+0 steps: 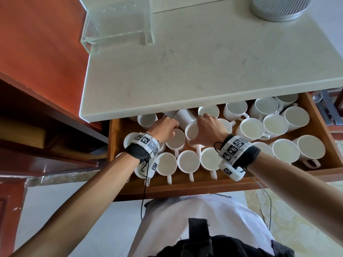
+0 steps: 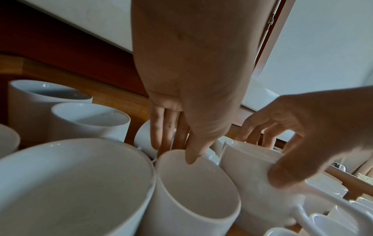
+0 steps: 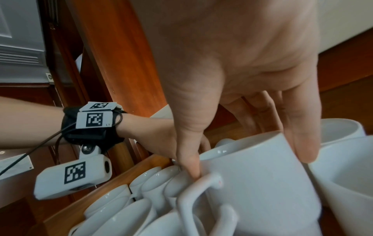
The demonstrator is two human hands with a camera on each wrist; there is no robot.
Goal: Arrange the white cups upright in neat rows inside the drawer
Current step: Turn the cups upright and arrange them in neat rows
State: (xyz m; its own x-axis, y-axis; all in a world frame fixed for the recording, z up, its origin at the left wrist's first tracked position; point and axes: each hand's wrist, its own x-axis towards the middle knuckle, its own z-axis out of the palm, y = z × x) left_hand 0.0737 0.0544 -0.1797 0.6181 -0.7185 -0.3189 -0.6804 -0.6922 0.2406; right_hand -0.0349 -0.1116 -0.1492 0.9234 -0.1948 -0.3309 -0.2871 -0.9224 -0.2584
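A wooden drawer (image 1: 185, 188) stands pulled out, packed with white cups, most of them upright with handles toward me. My left hand (image 1: 170, 127) (image 2: 177, 151) pinches the rim of one upright cup (image 1: 175, 140) (image 2: 191, 183), thumb inside and fingers behind it. Right beside it, my right hand (image 1: 200, 125) (image 3: 248, 159) grips a neighbouring cup (image 1: 192, 133) (image 3: 252, 183) from above, thumb on one side and fingers on the other; this cup looks slightly tilted. Behind both hands another cup (image 1: 185, 115) lies on its side under the counter edge.
A pale stone countertop (image 1: 204, 62) overhangs the drawer's back rows. On it stand a clear acrylic stand (image 1: 118, 25) and a grey ribbed round object (image 1: 278, 8). Reddish wood cabinetry (image 1: 37, 52) borders the left. Cups at the drawer's right sit loosely, some overlapping.
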